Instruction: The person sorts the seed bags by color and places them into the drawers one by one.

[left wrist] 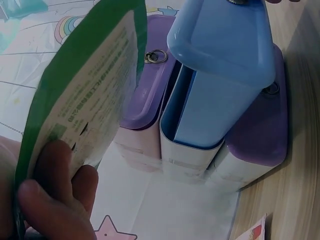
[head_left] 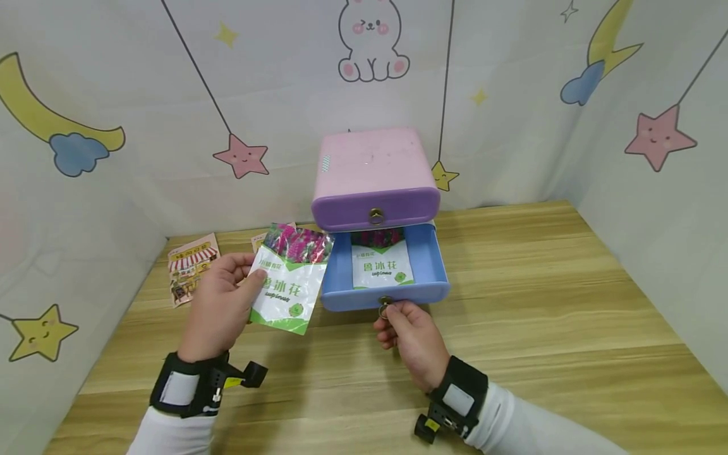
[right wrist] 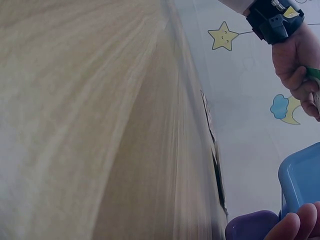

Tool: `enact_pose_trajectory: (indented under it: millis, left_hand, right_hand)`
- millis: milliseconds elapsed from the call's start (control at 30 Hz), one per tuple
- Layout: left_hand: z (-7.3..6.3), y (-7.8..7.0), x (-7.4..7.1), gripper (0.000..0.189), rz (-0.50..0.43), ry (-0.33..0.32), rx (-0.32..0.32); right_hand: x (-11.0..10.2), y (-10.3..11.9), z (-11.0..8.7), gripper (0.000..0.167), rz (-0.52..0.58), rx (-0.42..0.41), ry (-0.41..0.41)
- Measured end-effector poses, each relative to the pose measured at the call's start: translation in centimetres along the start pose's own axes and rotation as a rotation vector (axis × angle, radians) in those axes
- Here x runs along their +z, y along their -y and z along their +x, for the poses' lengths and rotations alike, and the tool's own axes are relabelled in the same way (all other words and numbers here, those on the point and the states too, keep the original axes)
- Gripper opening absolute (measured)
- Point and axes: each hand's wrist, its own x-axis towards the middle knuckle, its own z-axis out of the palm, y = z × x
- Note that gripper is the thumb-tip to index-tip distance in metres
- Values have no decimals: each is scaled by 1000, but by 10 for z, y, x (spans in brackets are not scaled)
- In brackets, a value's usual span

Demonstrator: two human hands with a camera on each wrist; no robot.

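Observation:
My left hand [head_left: 218, 306] pinches a seed packet [head_left: 292, 278] by its left edge, thumb in front. White with green edges, the packet has a band of pink flowers along its top and is held tilted just left of the open blue drawer [head_left: 423, 292]. Its printed back [left wrist: 92, 85] shows in the left wrist view. At the drawer's front, my right hand [head_left: 418, 341] pinches the small metal ring pull [head_left: 383, 311] between thumb and finger. A second, matching packet [head_left: 381, 268] lies face up inside the drawer, its top partly under the upper unit.
Above the blue drawer sits a pink unit [head_left: 370, 161] with a closed purple drawer [head_left: 406, 208]. Another purple drawer [left wrist: 260, 130] is at the bottom of the stack. A colourful shop-print packet [head_left: 190, 268] lies at the table's back left. Printed curtains stand behind and beside the wooden table [head_left: 546, 303].

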Motion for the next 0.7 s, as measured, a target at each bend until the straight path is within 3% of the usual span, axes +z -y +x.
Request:
enact_pose_trajectory:
  millis: [400,700]
  left_hand:
    - [2,-8,9,37,1,87,-68]
    - [6,-11,20,33,-27,129,-68]
  right_hand:
    - [0,1,-1,22,7,4,2]
    - [1,2,-1,22,-1,1,-1]
